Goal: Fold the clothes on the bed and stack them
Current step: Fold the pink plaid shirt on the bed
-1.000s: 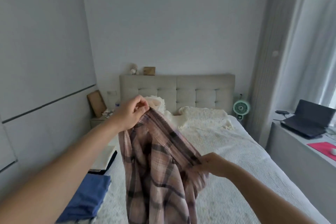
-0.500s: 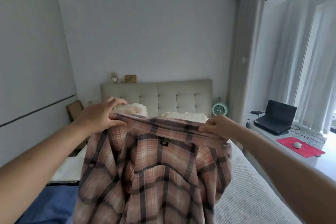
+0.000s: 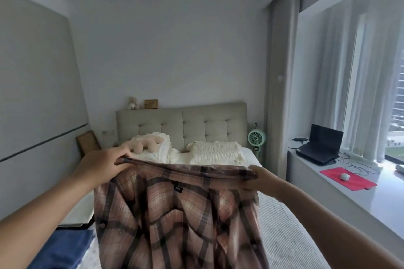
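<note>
Grey-walled bedroom; bed (image 3: 290, 236) ran from a tufted headboard (image 3: 183, 124) toward the camera. Plaid shirt (image 3: 175, 220) hung in the air above the bed's near end, spread wide between both hands. Left hand (image 3: 102, 168) pinched the top edge at the shirt's left corner; right hand (image 3: 260, 178) pinched the same edge at its right corner. Blue garment (image 3: 59, 249) lay at the bed's near left corner. Compared with half a second before, the shirt was held much the same, stretched slightly tauter; the camera had tilted.
</note>
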